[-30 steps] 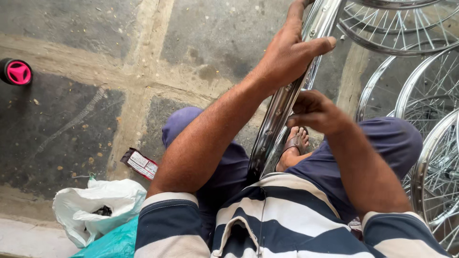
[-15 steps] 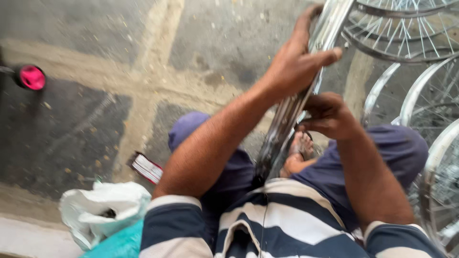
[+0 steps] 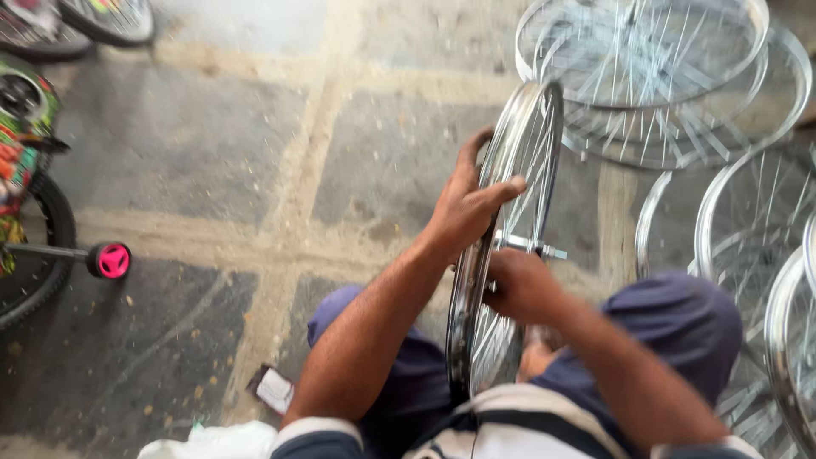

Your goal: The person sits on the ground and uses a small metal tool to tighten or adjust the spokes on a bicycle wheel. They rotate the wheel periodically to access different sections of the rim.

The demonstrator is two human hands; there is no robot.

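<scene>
An upright spoked bicycle wheel is gripped at its rim by the left hand, while the right hand is closed around its axle.

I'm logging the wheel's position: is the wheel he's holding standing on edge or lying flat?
On edge: the wheel stands upright between the knees, left hand gripping its rim, right hand at the axle.

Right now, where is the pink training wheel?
In the head view, the pink training wheel is far left on the stone floor, beside a bike tyre.
</scene>
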